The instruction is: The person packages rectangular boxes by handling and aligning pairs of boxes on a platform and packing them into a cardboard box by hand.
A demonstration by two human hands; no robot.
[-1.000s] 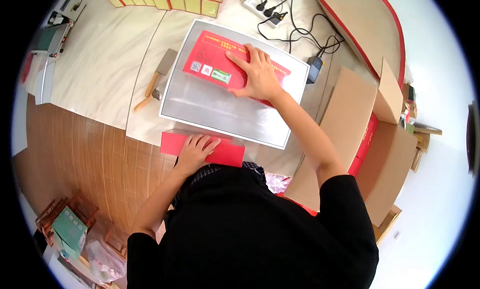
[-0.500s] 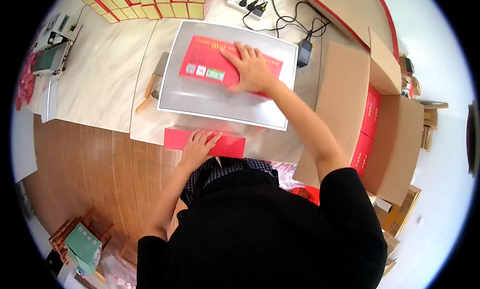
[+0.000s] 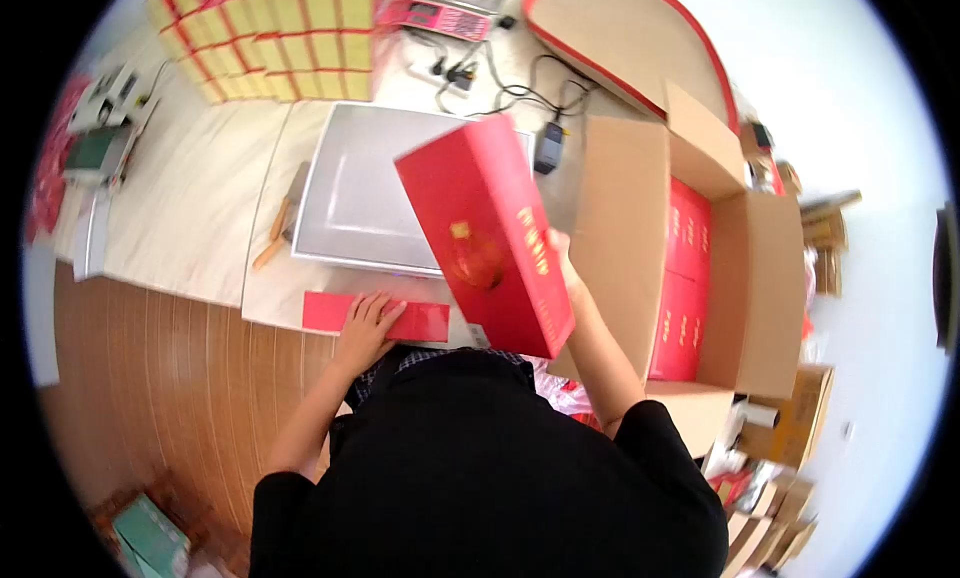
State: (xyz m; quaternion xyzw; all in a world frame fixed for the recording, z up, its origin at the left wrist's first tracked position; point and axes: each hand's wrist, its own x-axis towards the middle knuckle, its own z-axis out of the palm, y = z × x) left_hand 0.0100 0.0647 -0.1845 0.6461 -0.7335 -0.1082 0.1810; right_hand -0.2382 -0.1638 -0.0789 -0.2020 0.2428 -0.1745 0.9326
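Observation:
My right hand (image 3: 562, 256) grips the far side of a large red gift box (image 3: 480, 243) with gold print. The box is raised and tilted, in front of the right part of a grey flat metal plate (image 3: 365, 183) with a white rim. Most of my right fingers are hidden behind it. At the table's near edge lies a flat, narrow red box (image 3: 425, 322). My left hand (image 3: 366, 328) rests on top of that one, fingers stretched out across it.
A large open carton (image 3: 625, 178) with several red boxes inside stands at the right. Wooden-handled tools (image 3: 272, 240) lie left of the plate. Behind are stacked red-and-yellow boxes (image 3: 300, 53), a power strip (image 3: 440, 75) with cables and a black adapter (image 3: 549, 146).
My right hand has lifted the large red box off the metal plate and tipped it up toward me, to the right. My left hand stays on the narrow box. The view has shifted.

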